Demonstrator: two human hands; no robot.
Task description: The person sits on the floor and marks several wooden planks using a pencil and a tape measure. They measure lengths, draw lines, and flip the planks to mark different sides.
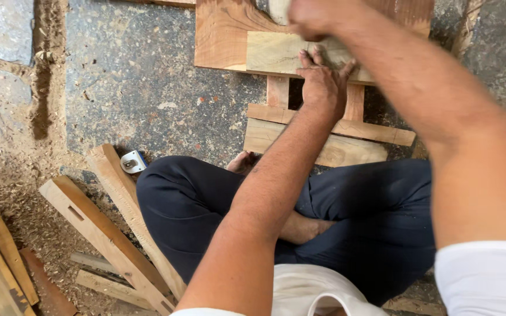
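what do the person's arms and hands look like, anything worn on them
Both arms are bare from the upper arm down, with short white sleeves ending above the elbows. The left hand wears no glove, ring or watch that shows, and looks dusty. The right hand is blurred and cut off by the top edge, so little detail can be told; its wrist looks bare too.

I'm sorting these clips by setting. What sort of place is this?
Probably a small woodworking shop, worked on the floor. Sawdust and shavings cover the ground, cut wooden bars lie about, and the left hand presses on a wooden frame.
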